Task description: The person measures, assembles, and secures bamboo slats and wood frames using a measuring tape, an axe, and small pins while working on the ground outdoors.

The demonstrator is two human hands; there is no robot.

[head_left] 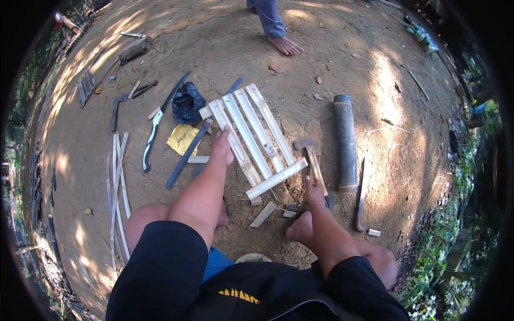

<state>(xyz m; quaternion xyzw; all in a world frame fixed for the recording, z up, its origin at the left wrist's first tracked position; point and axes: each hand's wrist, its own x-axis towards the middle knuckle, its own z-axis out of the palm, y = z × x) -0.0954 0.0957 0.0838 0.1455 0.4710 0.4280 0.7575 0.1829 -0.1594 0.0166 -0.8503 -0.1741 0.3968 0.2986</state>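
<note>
A slatted frame of pale split wood or bamboo (249, 136) is held up in front of me, tilted. Several long slats run side by side, with a crosspiece (277, 178) over their near ends. My left hand (223, 145) is closed on the frame's left outer slat. Just right of the frame, my right hand (315, 193) grips the lower part of a wooden handle belonging to a hammer (317, 167). The metal head lies beyond that hand, close to the frame's right edge. Part of my right fingers is hidden.
Left lie a pruning saw (153, 134), a black plastic bag (187, 104), yellow paper (183, 139), a hatchet (116, 111) and thin strips (118, 187). Right are a dark tube (345, 142) and a long knife (363, 192). Another person's bare foot (285, 45) stands ahead.
</note>
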